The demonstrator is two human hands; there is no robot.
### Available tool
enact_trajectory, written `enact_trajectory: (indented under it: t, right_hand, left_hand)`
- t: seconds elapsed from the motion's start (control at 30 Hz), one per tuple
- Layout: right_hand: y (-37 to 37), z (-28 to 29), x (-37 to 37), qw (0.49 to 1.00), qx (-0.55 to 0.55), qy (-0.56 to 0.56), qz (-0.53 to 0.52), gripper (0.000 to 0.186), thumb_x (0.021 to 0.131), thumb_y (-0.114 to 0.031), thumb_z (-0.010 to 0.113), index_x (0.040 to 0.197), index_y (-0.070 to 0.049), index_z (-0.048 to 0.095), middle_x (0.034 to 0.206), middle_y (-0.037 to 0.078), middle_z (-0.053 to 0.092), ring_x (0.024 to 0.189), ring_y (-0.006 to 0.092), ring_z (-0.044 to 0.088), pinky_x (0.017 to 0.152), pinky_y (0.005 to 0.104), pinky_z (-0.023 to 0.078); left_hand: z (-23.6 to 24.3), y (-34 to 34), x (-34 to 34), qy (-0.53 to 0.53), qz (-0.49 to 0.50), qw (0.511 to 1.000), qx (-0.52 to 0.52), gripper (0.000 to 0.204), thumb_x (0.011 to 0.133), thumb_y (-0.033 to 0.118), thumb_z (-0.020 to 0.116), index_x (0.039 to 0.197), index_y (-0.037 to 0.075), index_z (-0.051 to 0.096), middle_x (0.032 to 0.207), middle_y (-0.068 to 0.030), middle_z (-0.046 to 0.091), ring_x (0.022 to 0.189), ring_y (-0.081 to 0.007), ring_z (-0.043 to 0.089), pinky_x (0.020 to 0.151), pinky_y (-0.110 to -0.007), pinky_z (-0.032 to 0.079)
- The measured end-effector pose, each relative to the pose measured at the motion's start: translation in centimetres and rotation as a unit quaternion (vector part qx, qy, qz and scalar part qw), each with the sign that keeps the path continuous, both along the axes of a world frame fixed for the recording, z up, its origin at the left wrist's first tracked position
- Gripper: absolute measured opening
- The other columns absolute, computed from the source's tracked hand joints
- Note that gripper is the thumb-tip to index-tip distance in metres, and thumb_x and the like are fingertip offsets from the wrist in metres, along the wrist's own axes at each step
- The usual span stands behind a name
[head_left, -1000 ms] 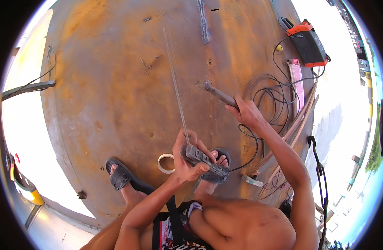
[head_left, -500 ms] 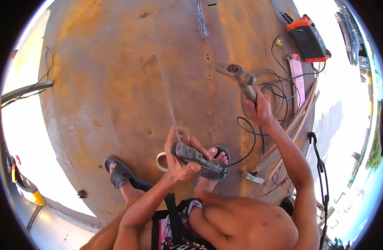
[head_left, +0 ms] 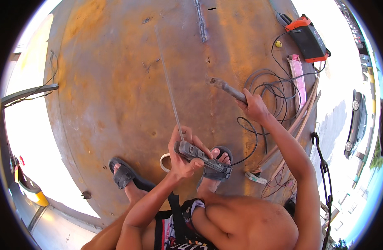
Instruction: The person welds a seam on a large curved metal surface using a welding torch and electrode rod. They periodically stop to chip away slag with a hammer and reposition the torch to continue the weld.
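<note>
The hammer (head_left: 229,88) is held in the right hand (head_left: 257,109), its handle closely wrapped by the fingers, and its head is seen at the line of the seam (head_left: 208,71), below the end of a grey weld bead (head_left: 201,27). A moment ago it was raised, with the head turned up into plain view; now it has been swung down (whether the metal is actually touched cannot be told, the head being blurred). From this, a hammer stroke may be judged to be under way, with the welding gear kept idle meanwhile. That gear has hardly been shifted: the electrode holder (head_left: 197,154) is clasped in the left hand (head_left: 180,166), and its thin rod (head_left: 170,91) is pointed forward over the plate.

The steel plate (head_left: 108,100) underfoot is stained orange and brown with rust, and small dark pits are shown along the seam. A cream ring (head_left: 161,163) is left lying between two black sandals (head_left: 124,178). Off to the right, black cable (head_left: 262,77) is heaped in loose loops beside a pink strip (head_left: 299,79) and long brown strips (head_left: 307,111); a black-and-orange box (head_left: 307,40) is set farther up. Beyond the plate, glaring pale ground (head_left: 327,125) is seen, and a dark car (head_left: 356,125) is now shown where none stood a moment ago.
</note>
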State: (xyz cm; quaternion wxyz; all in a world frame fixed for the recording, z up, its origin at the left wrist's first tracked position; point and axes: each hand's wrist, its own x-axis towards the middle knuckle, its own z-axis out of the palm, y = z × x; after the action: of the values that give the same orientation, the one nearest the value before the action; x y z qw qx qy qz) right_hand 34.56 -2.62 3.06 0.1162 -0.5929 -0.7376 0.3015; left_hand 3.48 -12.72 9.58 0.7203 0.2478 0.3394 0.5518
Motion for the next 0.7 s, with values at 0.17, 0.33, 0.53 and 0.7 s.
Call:
enact_trajectory:
  t: [0.17, 0.33, 0.53, 0.7]
  right_hand:
    - [2.1, -1.4, 1.9, 0.994, -0.071, -0.070, -0.045, 0.050, 0.110, -0.048, 0.061, 0.101, 0.001, 0.056, 0.075, 0.028, 0.063, 0.073, 0.0530, 0.063, 0.065, 0.0572, 0.046]
    - [3.5, -2.4, 2.9, 0.986, -0.022, 0.004, -0.165, 0.056, 0.110, -0.051, 0.060, 0.095, 0.003, 0.059, 0.076, 0.028, 0.063, 0.075, 0.0515, 0.061, 0.069, 0.0552, 0.045]
    - [3.7, -3.8, 5.5, 0.964, 0.046, -0.015, -0.261, 0.058, 0.109, -0.052, 0.061, 0.093, 0.003, 0.060, 0.072, 0.024, 0.061, 0.066, 0.0420, 0.060, 0.065, 0.0506, 0.045]
    - [1.9, -3.6, 3.7, 0.907, -0.027, 0.201, -0.368, 0.046, 0.110, -0.044, 0.065, 0.093, -0.002, 0.059, 0.067, 0.004, 0.055, 0.054, 0.0166, 0.054, 0.052, 0.0369, 0.043]
  left_hand:
    - [0.4, 0.7, -0.2, 0.003, -0.010, 1.000, 0.022, 0.085, 0.074, 0.050, 0.101, 0.108, 0.005, 0.038, 0.079, -0.0077, 0.063, 0.073, -0.0242, 0.077, 0.067, -0.034, 0.064]
    - [0.1, 0.6, -0.2, 0.021, -0.008, 0.999, 0.025, 0.081, 0.077, 0.047, 0.100, 0.107, 0.005, 0.037, 0.077, -0.0124, 0.067, 0.072, -0.0251, 0.077, 0.066, -0.033, 0.063]
    - [-0.1, 1.1, 0.5, 0.029, -0.023, 0.999, 0.031, 0.080, 0.080, 0.049, 0.098, 0.108, 0.007, 0.036, 0.076, -0.0152, 0.069, 0.072, -0.0265, 0.077, 0.067, -0.035, 0.063]
    - [-0.6, 1.6, -0.1, 0.050, -0.048, 0.997, 0.040, 0.083, 0.080, 0.053, 0.096, 0.113, 0.008, 0.035, 0.078, -0.0180, 0.071, 0.072, -0.0301, 0.078, 0.070, -0.041, 0.067]
